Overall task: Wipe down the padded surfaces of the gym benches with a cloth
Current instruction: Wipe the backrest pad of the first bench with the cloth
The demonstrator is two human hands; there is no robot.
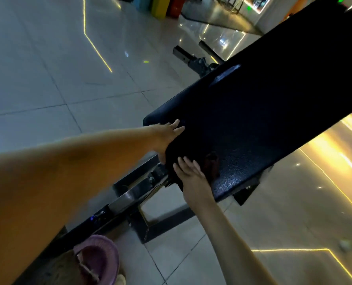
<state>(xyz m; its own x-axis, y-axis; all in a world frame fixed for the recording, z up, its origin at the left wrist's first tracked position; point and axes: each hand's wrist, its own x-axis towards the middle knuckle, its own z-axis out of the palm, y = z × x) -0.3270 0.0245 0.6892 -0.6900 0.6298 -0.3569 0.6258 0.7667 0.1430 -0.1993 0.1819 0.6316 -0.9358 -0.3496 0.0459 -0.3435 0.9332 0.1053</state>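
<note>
Pressing straight-fingered, left hand (pixel 166 135) and right hand (pixel 190 174) flatten a dark cloth (pixel 184 151), probably limp and bunch-prone, on the surface (pixel 263 120).

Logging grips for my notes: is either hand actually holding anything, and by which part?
Nothing looks gripped: left hand and right hand press straight fingers on the dark cloth at the near end of the bench pad.

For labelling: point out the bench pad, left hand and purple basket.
bench pad (pixel 273 103): head view, bare middle of pad.
left hand (pixel 165 133): head view, back of hand.
purple basket (pixel 101 258): head view, inner wall.
</note>
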